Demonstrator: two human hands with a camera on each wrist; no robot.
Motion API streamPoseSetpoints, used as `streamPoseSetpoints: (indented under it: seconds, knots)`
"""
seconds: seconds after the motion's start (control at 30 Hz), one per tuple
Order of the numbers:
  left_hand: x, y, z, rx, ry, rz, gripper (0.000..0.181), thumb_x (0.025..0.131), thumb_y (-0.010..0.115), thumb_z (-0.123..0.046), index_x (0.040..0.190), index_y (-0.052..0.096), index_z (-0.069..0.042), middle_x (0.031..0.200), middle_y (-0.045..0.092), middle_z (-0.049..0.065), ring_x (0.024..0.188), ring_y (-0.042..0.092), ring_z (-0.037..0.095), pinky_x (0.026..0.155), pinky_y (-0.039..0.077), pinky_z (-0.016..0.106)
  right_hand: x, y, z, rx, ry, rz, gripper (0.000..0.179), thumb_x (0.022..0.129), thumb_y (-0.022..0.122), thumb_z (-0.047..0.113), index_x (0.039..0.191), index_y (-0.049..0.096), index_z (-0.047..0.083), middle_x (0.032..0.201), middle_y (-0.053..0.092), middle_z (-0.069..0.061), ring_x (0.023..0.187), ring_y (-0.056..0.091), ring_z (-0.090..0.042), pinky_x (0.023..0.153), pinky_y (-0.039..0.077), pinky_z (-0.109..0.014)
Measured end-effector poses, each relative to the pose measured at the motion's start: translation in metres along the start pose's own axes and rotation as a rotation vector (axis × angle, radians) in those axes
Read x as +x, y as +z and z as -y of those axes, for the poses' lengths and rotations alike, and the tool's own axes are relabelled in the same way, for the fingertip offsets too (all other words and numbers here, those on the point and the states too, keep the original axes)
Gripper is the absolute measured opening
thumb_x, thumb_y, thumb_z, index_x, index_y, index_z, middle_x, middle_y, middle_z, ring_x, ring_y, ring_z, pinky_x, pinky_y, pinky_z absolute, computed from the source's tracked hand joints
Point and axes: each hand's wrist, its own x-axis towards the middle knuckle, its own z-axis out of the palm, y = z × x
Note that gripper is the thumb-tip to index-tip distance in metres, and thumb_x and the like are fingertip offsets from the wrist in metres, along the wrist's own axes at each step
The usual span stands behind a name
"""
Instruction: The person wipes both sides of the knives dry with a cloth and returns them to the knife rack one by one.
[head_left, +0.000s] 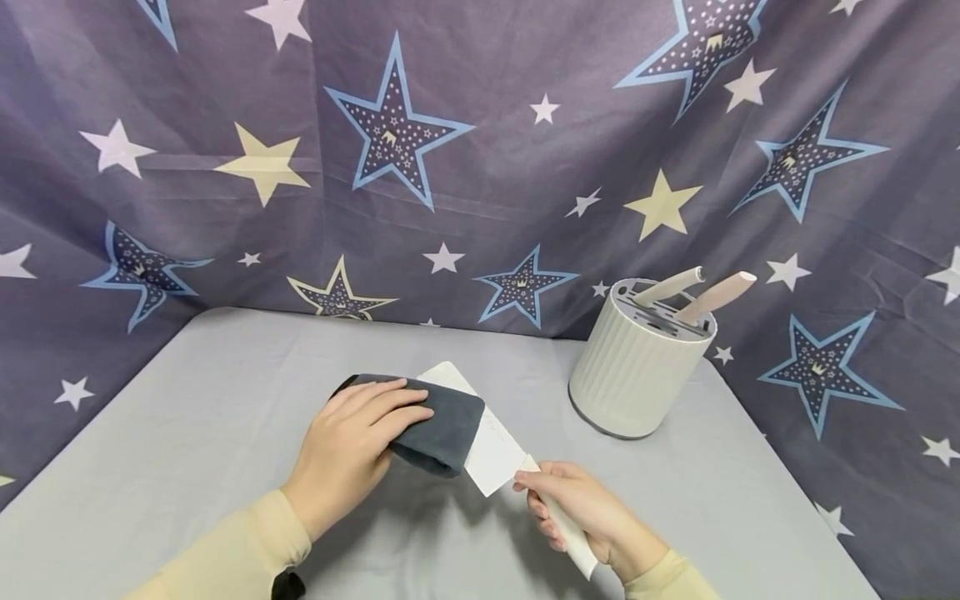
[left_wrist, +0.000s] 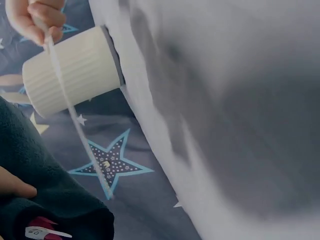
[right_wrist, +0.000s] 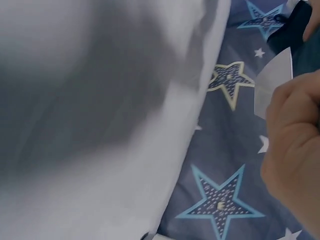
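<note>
My right hand [head_left: 588, 512] grips the white handle of a broad, white-bladed cleaver [head_left: 497, 457]. The blade points up and to the left, above the table. A folded dark grey-green cloth [head_left: 450, 421] lies across the blade's middle, so that part is hidden; a corner of the blade shows beyond it. On the cloth's left part, my left hand [head_left: 348, 437] holds it with the fingers spread over the top. In the left wrist view the cleaver [left_wrist: 80, 127] appears nearly edge-on beside the cloth [left_wrist: 45, 160], whose underside shows a label. The right wrist view catches part of the blade [right_wrist: 272, 85].
A ribbed cream knife block [head_left: 637, 367] stands at the right rear of the table, with a cream-handled and a pink-handled knife [head_left: 716, 296] in its slotted top. A light grey cover [head_left: 187, 442] spreads over the table. Behind hangs a dark star-patterned curtain [head_left: 495, 125].
</note>
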Motion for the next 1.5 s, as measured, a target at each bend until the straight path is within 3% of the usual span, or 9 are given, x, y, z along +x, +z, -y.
streamPoseSetpoints:
  seconds: [0.17,0.4,0.63,0.9,1.23,1.5]
  knots:
    - [0.006,0.001,-0.002,0.042,0.040,0.018,0.043,0.075,0.063,0.005,0.110,0.073,-0.018,0.117,0.072,-0.002,0.114,0.066,0.026,0.099,0.048,0.044,0.000,0.010,0.009,0.023,-0.006,0.037,0.019,0.095,0.060,0.029,0.095,0.055,0.011,0.062,0.046,0.008,0.043,0.039,-0.002,0.038,0.036,-0.017]
    - [0.015,0.008,-0.004,0.073,0.167,-0.089,0.026,0.085,0.056,-0.009,0.100,0.075,-0.018,0.112,0.074,-0.004,0.118,0.062,0.033,0.101,0.041,0.061,0.003,0.017,0.014,0.073,0.001,0.093,0.016,0.096,0.059,0.027,0.093,0.055,0.012,0.060,0.045,0.009,0.041,0.038,0.000,0.037,0.032,-0.016]
    - [0.019,0.013,-0.008,0.021,0.219,-0.124,0.024,0.087,0.058,-0.012,0.100,0.076,-0.020,0.112,0.074,-0.005,0.115,0.064,0.030,0.101,0.041,0.062,0.004,0.021,0.013,0.124,-0.013,0.166,0.014,0.096,0.057,0.024,0.094,0.055,0.010,0.060,0.046,0.010,0.041,0.039,0.001,0.036,0.033,-0.014]
    - [0.018,0.020,-0.005,0.019,0.325,-0.072,0.031,0.086,0.056,-0.008,0.108,0.074,-0.018,0.118,0.072,-0.005,0.116,0.065,0.027,0.102,0.043,0.058,0.003,0.024,0.014,0.161,-0.052,0.262,0.024,0.098,0.051,0.019,0.077,0.046,0.011,0.059,0.045,0.010,0.041,0.041,0.002,0.037,0.035,-0.013]
    - [0.010,0.019,0.008,0.095,0.429,0.129,0.049,0.085,0.058,-0.014,0.134,0.062,-0.019,0.133,0.065,-0.004,0.125,0.060,0.023,0.107,0.043,0.052,0.003,0.025,0.015,0.185,-0.050,0.256,0.025,0.098,0.051,0.019,0.076,0.045,0.011,0.058,0.044,0.010,0.040,0.041,0.003,0.036,0.035,-0.013]
    - [0.007,0.019,0.013,0.129,0.509,0.194,0.051,0.089,0.050,-0.011,0.139,0.057,-0.016,0.139,0.060,-0.002,0.130,0.056,0.022,0.108,0.045,0.046,0.004,0.028,0.014,0.188,-0.016,0.221,0.016,0.093,0.053,0.013,0.081,0.044,0.010,0.057,0.041,0.009,0.038,0.037,0.001,0.034,0.033,-0.014]
